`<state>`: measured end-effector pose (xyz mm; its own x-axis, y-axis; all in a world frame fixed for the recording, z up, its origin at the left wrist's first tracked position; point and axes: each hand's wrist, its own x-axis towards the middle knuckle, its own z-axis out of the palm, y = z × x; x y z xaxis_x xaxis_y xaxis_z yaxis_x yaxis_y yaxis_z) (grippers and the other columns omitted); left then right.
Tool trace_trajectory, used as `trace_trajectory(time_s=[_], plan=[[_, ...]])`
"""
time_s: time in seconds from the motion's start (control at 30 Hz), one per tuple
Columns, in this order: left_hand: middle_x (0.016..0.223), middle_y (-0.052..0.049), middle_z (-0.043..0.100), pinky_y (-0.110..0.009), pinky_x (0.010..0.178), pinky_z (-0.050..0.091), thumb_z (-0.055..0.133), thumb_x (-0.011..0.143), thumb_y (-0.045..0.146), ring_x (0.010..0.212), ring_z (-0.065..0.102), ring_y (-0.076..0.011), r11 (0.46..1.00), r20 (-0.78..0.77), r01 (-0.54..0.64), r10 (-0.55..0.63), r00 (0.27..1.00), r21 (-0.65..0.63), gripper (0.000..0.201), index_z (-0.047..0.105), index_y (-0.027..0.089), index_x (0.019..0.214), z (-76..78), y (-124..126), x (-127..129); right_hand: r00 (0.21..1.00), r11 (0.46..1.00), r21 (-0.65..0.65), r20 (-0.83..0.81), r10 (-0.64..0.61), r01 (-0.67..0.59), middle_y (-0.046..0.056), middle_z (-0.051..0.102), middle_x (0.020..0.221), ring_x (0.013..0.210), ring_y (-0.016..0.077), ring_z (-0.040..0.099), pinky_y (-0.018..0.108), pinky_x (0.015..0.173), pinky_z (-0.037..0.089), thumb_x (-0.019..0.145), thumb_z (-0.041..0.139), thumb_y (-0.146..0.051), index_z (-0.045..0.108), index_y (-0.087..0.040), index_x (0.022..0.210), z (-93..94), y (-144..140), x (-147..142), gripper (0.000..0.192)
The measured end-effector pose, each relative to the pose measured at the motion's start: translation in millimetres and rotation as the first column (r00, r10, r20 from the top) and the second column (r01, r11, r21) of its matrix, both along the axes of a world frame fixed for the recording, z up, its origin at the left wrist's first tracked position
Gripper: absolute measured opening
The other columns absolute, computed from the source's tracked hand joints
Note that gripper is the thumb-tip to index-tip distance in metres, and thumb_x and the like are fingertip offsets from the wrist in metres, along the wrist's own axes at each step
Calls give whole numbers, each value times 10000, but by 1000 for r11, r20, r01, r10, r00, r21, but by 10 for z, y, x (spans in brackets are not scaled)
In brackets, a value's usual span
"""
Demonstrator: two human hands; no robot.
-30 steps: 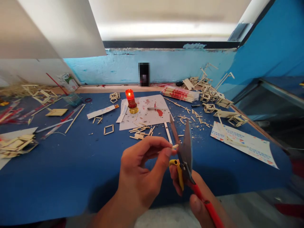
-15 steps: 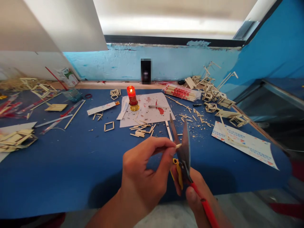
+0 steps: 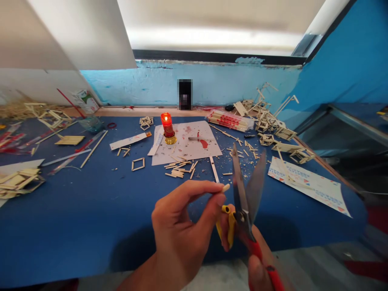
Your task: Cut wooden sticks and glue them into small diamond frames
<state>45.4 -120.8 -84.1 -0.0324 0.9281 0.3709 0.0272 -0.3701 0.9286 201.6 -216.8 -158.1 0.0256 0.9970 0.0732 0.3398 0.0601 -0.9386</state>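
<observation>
A short piece of pale wooden stick (image 3: pixel 226 188) is pinched between the thumb and forefinger of my left hand (image 3: pixel 182 226), its tip poking out past them. My right hand (image 3: pixel 257 266) grips scissors (image 3: pixel 241 192) with red and yellow handle parts. Their blades stand apart and point up, just right of the stick and not touching it. Beyond my left hand lies a loose pile of short cut sticks (image 3: pixel 178 171), and a small square stick frame (image 3: pixel 138 164) rests to its left.
A lit red candle (image 3: pixel 168 131) stands on wax-spotted paper (image 3: pixel 194 151). Bagged sticks (image 3: pixel 228 121) lie at the back. Stick structures (image 3: pixel 273 125) pile up at the right, above a printed sheet (image 3: pixel 321 190). More stick pieces and red plastic (image 3: pixel 15 137) cover the left side of the blue table (image 3: pixel 91 226).
The scissors have moved right, away from the stick, and their blades are turned and spread wider. My left hand still pinches the stick in nearly the same place.
</observation>
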Motion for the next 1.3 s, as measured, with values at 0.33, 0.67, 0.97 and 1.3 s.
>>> trace_trajectory(time_s=[0.33, 0.67, 0.97, 1.3], plan=[[858, -8, 829, -158, 577, 636, 796, 802, 34, 760, 800, -156, 998, 142, 17, -25, 990, 60, 199, 819, 215, 882, 1, -6, 88, 996, 996, -84, 91, 22, -15, 142, 540, 1566, 1293, 386, 634, 476, 1041, 582, 978, 539, -659, 358, -276, 1634, 174, 15, -124, 781], [845, -12, 805, -237, 579, 618, 745, 804, -30, 652, 743, -141, 997, 121, -5, -5, 993, 82, 253, 789, 200, 901, -56, -70, 126, 995, 994, -77, 52, 88, -84, 143, 547, 1549, 1276, 391, 637, 505, 1041, 564, 970, 484, -730, 347, -270, 1644, 185, 64, -94, 828], [747, 44, 762, -257, 837, 632, 732, 811, -17, 689, 730, -103, 983, -90, -55, 72, 993, 175, 229, 745, 198, 888, -51, -76, 91, 995, 995, -78, 75, 68, -62, 101, 496, 1603, 1386, 362, 559, 524, 1161, 467, 1059, 377, -612, 331, -313, 1651, 270, 25, -108, 665], [817, 18, 758, -193, 670, 600, 694, 828, -24, 737, 750, -116, 964, -197, -66, 120, 973, 257, 237, 658, 197, 904, -67, -131, 104, 959, 957, -67, 27, 284, -281, 65, 641, 1432, 1221, 311, 671, 397, 1059, 555, 949, 621, -629, 333, -366, 1635, 293, 169, 81, 789]])
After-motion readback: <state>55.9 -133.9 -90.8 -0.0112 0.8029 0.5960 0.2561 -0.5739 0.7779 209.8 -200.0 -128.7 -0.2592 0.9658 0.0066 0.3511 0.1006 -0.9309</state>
